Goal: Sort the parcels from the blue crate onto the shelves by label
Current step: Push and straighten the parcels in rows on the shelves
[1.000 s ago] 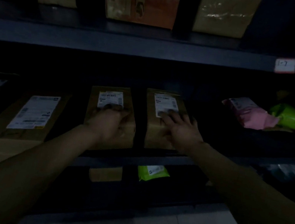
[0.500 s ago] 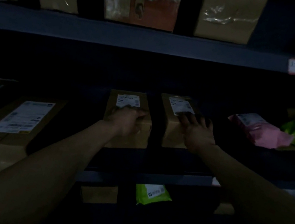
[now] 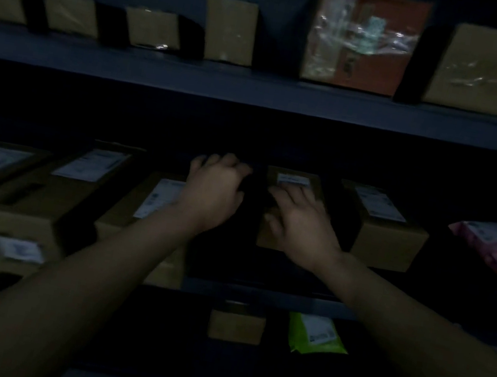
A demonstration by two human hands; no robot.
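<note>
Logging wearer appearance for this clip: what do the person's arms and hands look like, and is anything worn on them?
The left forearm and right forearm are bare as far as the frame shows, with no sleeve in view. The left hand and right hand are ungloved. No watch, band or ring shows, though the light is dim and small items could be missed.

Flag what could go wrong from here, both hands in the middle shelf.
1. The shelf is very dark and the label on the small box under the right hand is unreadable here: a mis-sort seems possible.
2. The left forearm crosses a larger box near the shelf front; pulling back might drag it.
3. The left hand sits in a dark gap; its contact is unclear.
</note>
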